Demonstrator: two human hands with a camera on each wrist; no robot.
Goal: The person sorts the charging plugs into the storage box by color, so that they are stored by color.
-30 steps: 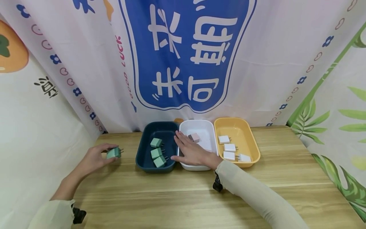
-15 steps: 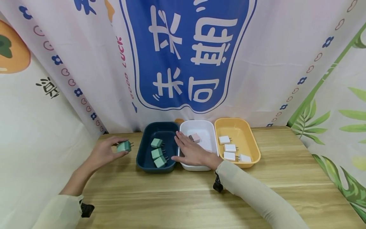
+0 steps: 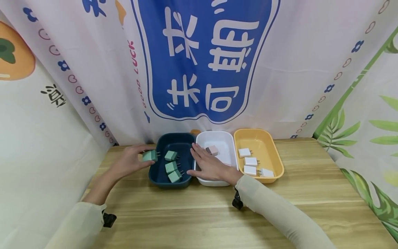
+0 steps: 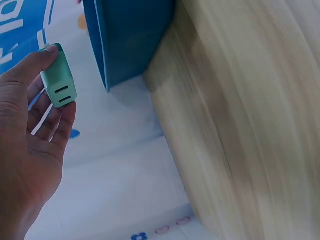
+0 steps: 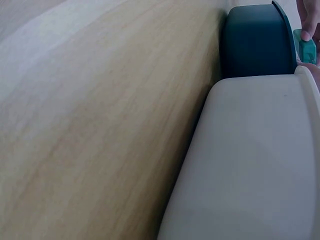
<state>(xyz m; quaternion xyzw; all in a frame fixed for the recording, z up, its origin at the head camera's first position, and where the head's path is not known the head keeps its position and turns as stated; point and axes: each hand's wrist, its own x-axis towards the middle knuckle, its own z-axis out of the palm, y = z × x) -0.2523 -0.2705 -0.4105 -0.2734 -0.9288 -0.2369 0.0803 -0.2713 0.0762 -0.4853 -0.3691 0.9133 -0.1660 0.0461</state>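
Between thumb and fingers, my left hand (image 3: 130, 161) pinches a green charger plug (image 3: 149, 156) at the left rim of the dark blue bin (image 3: 161, 180). Its prongs point right, over the rim. The left wrist view shows two slots on the end of this charger plug (image 4: 61, 87). Several green charger plugs (image 3: 170, 167) lie inside the blue bin. Fingers spread and straight, my right hand (image 3: 211, 166) lies across the white bin (image 3: 217, 182), fingertips by the rim it shares with the blue one. A pink charger plug (image 3: 212, 150) shows beyond that hand, which hides part of the bin.
To the right, a yellow bin (image 3: 276, 152) holds several white charger plugs (image 3: 250, 161). All three bins stand side by side at the back of the wooden table (image 3: 199, 214). Behind them hangs a printed cloth (image 3: 118, 69).
My left hand has moved right with the green charger plug, from over the bare table to the blue bin's left rim. The right hand has stayed where it was.
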